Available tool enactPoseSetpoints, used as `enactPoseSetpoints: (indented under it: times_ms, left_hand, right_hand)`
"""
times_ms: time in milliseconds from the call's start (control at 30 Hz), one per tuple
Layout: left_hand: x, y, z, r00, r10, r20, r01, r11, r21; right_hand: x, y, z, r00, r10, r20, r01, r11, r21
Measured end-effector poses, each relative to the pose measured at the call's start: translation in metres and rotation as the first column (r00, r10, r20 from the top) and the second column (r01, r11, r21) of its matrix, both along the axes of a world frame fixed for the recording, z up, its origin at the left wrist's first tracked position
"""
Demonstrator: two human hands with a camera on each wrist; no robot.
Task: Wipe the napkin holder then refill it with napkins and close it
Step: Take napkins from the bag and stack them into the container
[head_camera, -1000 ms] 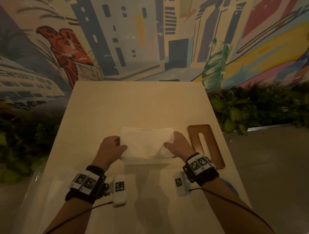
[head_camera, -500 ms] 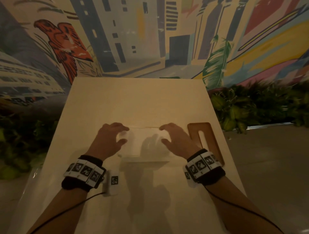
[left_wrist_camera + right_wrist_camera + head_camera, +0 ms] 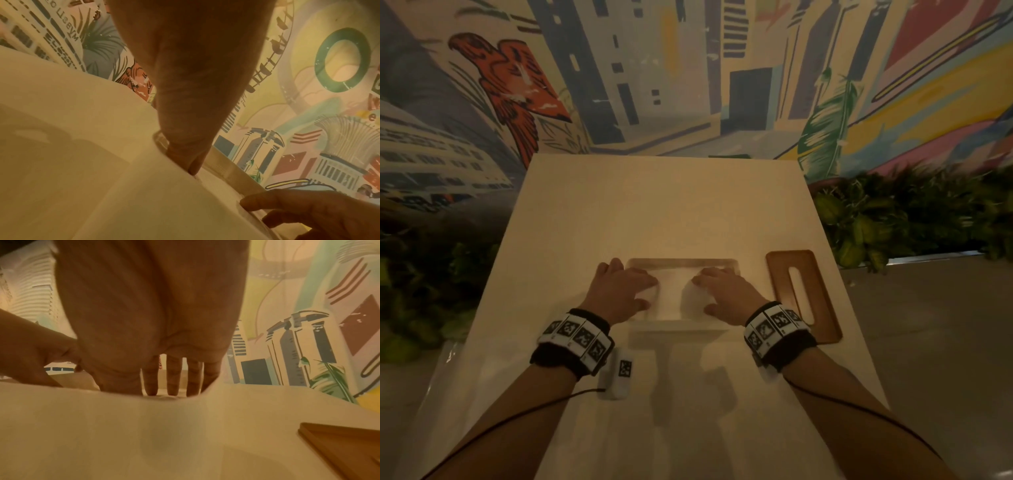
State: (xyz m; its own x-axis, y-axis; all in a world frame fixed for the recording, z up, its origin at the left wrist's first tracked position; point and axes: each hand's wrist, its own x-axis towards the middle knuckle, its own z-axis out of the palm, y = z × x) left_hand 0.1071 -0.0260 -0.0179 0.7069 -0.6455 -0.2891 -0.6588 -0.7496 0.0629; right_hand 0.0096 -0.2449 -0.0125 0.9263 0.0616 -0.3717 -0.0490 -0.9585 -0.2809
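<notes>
The clear napkin holder [image 3: 683, 263] sits open on the table with a white napkin stack [image 3: 671, 301] inside it. My left hand [image 3: 635, 289] lies on the stack's left end and my right hand [image 3: 714, 287] on its right end, fingers spread and pressing down. In the left wrist view a fingertip [image 3: 190, 164] pushes into the napkins [image 3: 144, 194] beside the holder's clear wall [image 3: 223, 167]. In the right wrist view the straight fingers [image 3: 171, 378] point down into the holder. The wooden slotted lid [image 3: 803, 294] lies flat to the holder's right, apart from it.
The pale table [image 3: 654, 205] runs back to a painted mural wall [image 3: 688, 85]. Green plants [image 3: 911, 219] line the right side and more stand at the left. The lid's corner [image 3: 339, 449] shows near my right wrist.
A second ago both hands held the napkin stack by its ends above the holder. The stack has gone down into the holder, and the hands now press flat on top of it.
</notes>
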Motion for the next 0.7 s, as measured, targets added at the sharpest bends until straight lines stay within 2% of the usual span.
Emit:
enactPoseSetpoints:
  times_ms: [133,200,300,367,433,533,600,700]
  left_hand:
    - [0.001,0.007,0.000,0.996,0.012,-0.094,-0.019,0.997,-0.073]
    - [-0.004,0.016,0.002,0.988,0.053,-0.145,-0.083,0.975,-0.208]
    - [-0.024,0.045,0.014,0.979,0.161,-0.124,-0.201,0.854,-0.480]
    - [-0.046,0.075,0.023,0.969,0.238,-0.062,-0.230,0.784,-0.576]
    - [-0.074,0.109,0.030,0.949,0.315,-0.024,-0.262,0.741,-0.618]
    - [-0.125,0.161,0.029,0.870,0.484,-0.096,-0.442,0.678,-0.588]
    - [-0.157,0.190,0.021,0.794,0.583,-0.173,-0.586,0.656,-0.476]
    - [-0.186,0.215,0.007,0.742,0.621,-0.252,-0.666,0.724,-0.179]
  right_hand:
    - [0.000,-0.002,0.001,0.999,-0.028,-0.025,0.029,0.999,0.044]
    - [-0.001,0.000,0.008,0.996,-0.088,-0.004,0.088,0.991,0.104]
    - [-0.002,0.020,0.027,0.970,-0.160,0.182,0.126,0.974,0.189]
    - [-0.001,0.052,0.041,0.956,-0.136,0.261,0.059,0.957,0.284]
    - [0.001,0.090,0.052,0.963,-0.046,0.264,-0.054,0.932,0.357]
    - [0.007,0.150,0.059,0.953,0.101,0.287,-0.224,0.870,0.439]
    - [0.013,0.191,0.054,0.935,0.195,0.296,-0.318,0.829,0.460]
    - [0.025,0.244,0.030,0.918,0.328,0.221,-0.394,0.803,0.446]
